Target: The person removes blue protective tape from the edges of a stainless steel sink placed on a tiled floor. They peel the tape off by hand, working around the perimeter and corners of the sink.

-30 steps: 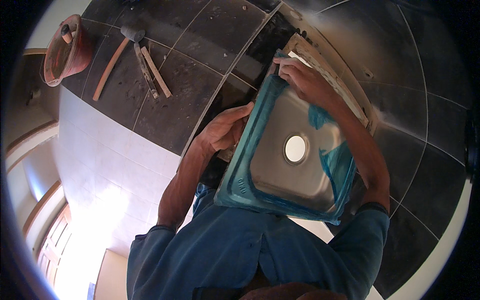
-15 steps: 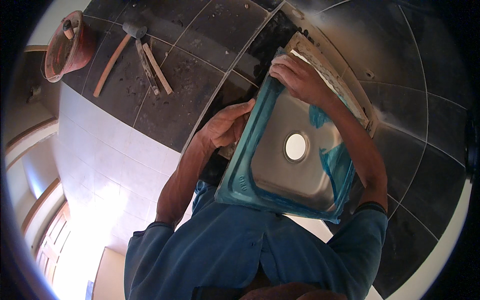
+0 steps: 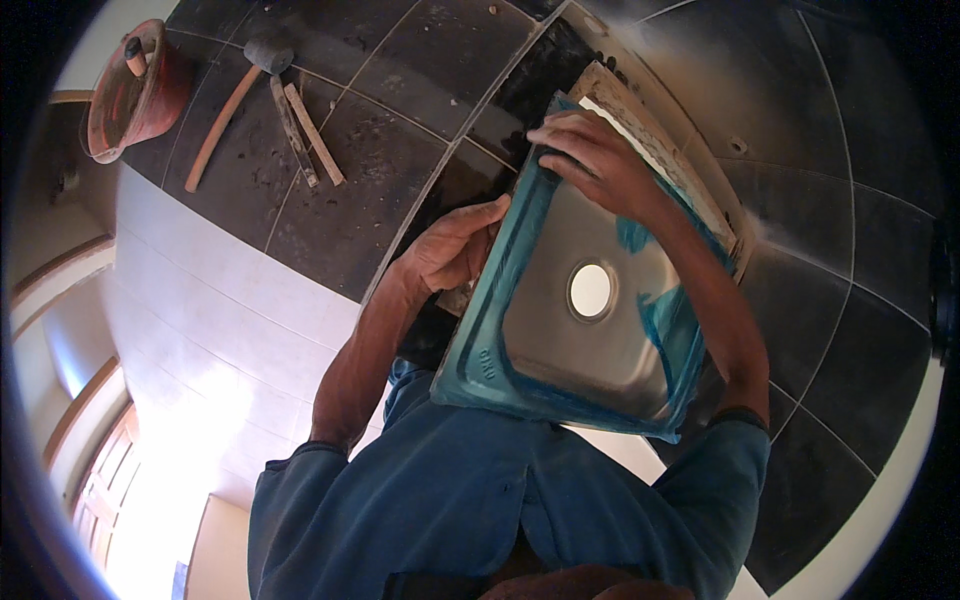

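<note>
Dark tiled counter (image 3: 330, 190), perhaps dusty, meets pale tiled wall (image 3: 210, 340).

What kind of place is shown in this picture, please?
Probably a kitchen under construction. Both hands hold a steel sink basin with blue protective film over a cutout in the dark tiled counter, where a wooden-handled hammer and a red bucket lie.

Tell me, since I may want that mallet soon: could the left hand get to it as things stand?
Probably not right away. The left hand grips the rim of the steel sink, and the mallet lies well off on the dark tiles, though nothing blocks the way.
</note>
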A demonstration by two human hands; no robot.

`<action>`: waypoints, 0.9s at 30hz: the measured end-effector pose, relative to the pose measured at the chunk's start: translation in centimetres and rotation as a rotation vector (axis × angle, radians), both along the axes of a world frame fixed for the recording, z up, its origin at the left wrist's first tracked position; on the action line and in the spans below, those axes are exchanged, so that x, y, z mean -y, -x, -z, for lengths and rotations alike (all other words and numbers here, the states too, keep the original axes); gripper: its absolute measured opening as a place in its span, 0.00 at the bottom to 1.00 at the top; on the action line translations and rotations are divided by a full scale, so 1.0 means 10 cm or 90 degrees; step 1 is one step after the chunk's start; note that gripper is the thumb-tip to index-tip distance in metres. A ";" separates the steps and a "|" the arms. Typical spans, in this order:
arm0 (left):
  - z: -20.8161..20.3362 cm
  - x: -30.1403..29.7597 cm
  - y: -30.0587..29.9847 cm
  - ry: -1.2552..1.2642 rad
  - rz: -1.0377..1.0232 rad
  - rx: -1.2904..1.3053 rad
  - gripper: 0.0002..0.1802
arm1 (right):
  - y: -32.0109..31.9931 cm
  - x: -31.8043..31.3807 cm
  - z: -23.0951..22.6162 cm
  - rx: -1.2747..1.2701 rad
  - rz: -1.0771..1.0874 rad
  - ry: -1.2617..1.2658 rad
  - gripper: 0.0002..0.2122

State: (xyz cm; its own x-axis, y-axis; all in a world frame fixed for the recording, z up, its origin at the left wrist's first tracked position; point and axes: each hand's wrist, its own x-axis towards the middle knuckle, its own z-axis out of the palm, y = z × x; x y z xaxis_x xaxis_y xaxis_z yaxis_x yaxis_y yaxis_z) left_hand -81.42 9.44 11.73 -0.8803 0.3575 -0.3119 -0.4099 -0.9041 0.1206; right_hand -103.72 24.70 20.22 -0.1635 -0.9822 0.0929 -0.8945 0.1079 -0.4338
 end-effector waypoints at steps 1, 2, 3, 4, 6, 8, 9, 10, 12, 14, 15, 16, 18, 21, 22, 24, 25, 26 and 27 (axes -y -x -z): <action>0.00 0.01 0.00 -0.005 0.003 -0.005 0.23 | 0.06 0.02 0.07 -0.005 -0.029 0.015 0.13; -0.01 0.01 0.00 0.006 0.006 -0.001 0.23 | 0.08 0.03 0.11 -0.011 -0.059 0.030 0.12; -0.02 0.01 0.00 0.017 0.007 0.004 0.24 | 0.07 0.04 0.10 -0.013 -0.053 0.015 0.11; -0.02 0.01 0.00 0.028 0.008 0.008 0.24 | 0.05 0.07 0.07 -0.014 -0.048 0.000 0.11; -0.01 0.00 0.00 0.031 0.004 0.008 0.24 | 0.01 0.09 0.06 -0.044 -0.041 -0.016 0.10; 0.00 -0.01 -0.01 0.034 0.004 0.011 0.24 | -0.03 0.08 0.06 -0.100 -0.038 -0.018 0.10; 0.00 -0.01 -0.01 0.038 0.004 0.014 0.24 | -0.04 0.06 0.05 -0.074 -0.036 -0.023 0.10; 0.00 -0.01 -0.01 0.041 0.004 0.017 0.24 | -0.04 0.01 0.03 -0.048 -0.034 -0.029 0.10; 0.00 -0.02 0.00 0.034 0.003 0.020 0.24 | -0.05 -0.11 0.00 -0.002 -0.006 -0.029 0.09; -0.01 -0.03 0.01 0.018 -0.009 0.023 0.23 | -0.06 -0.22 0.00 0.040 0.046 -0.018 0.09; -0.03 -0.03 0.01 0.004 -0.017 0.024 0.22 | -0.06 -0.24 -0.03 0.037 0.051 -0.007 0.09; -0.04 -0.03 0.02 -0.010 -0.026 0.025 0.22 | -0.06 -0.25 -0.06 0.033 0.057 0.004 0.09; -0.06 -0.01 0.03 0.000 -0.024 0.012 0.22 | -0.07 -0.20 -0.11 0.006 0.053 0.016 0.09; -0.07 -0.01 0.02 0.016 -0.025 0.004 0.22 | -0.09 -0.04 -0.05 -0.039 0.030 0.022 0.11; -0.08 0.00 0.02 0.020 -0.029 0.001 0.22 | -0.07 -0.01 0.02 -0.042 0.023 0.025 0.11; -0.06 0.00 0.02 0.014 -0.018 -0.003 0.22 | -0.06 0.02 0.04 -0.058 0.005 0.013 0.11; -0.05 -0.01 0.01 0.010 -0.014 -0.005 0.22 | -0.05 0.05 0.00 -0.072 -0.006 -0.003 0.11; -0.05 0.00 0.01 0.020 -0.014 -0.003 0.22 | -0.05 0.07 -0.02 -0.085 -0.017 -0.019 0.12; -0.05 0.00 0.01 0.030 -0.012 -0.001 0.23 | -0.06 0.08 -0.01 -0.139 -0.032 -0.022 0.12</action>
State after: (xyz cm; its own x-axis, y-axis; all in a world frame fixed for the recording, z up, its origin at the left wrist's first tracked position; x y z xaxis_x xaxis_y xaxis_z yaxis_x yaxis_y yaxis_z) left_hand -81.50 9.42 12.24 -0.8872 0.3253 -0.3271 -0.3921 -0.9053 0.1633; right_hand -103.11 23.89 20.34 -0.0935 -0.9919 0.0862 -0.9714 0.0719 -0.2262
